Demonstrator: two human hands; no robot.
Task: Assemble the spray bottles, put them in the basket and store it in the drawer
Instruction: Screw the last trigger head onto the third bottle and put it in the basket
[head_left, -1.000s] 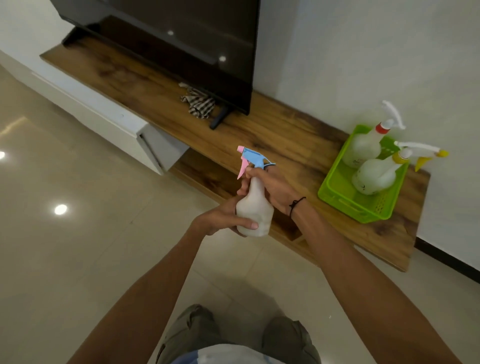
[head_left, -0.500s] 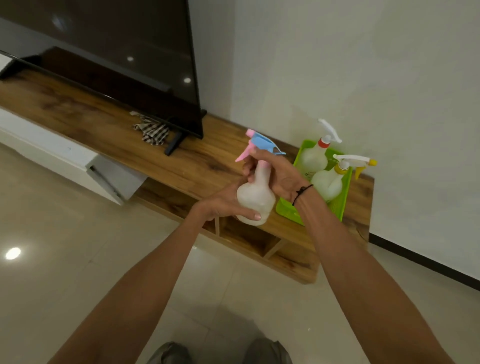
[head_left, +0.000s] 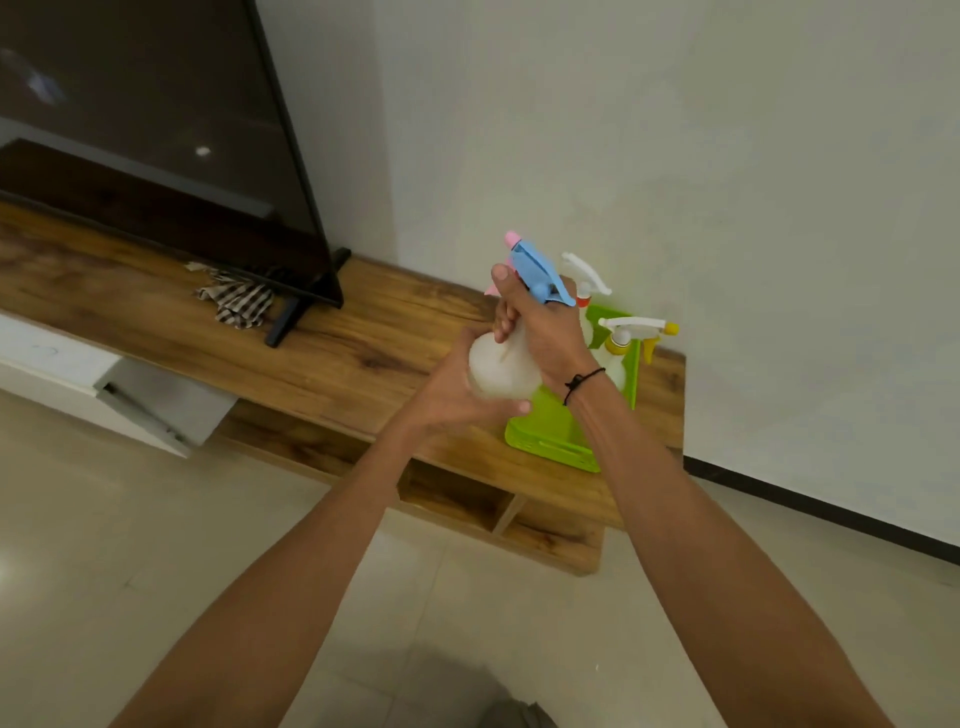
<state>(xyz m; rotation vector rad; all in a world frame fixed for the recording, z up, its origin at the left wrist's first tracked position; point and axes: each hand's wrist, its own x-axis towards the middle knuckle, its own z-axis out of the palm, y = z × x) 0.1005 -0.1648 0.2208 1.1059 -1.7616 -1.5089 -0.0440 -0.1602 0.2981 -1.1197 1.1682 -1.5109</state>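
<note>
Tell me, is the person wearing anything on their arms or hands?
Almost nothing. Both forearms are bare, with no sleeves showing and no gloves. The right hand has a thin black string bracelet with a small knot around the wrist. The left hand has no ring, watch or band that shows.

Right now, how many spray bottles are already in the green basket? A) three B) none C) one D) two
D: two bottles sit in the green basket, one with a red collar and one with a yellow collar; the third bottle is in both hands, left hand and right hand.
</note>
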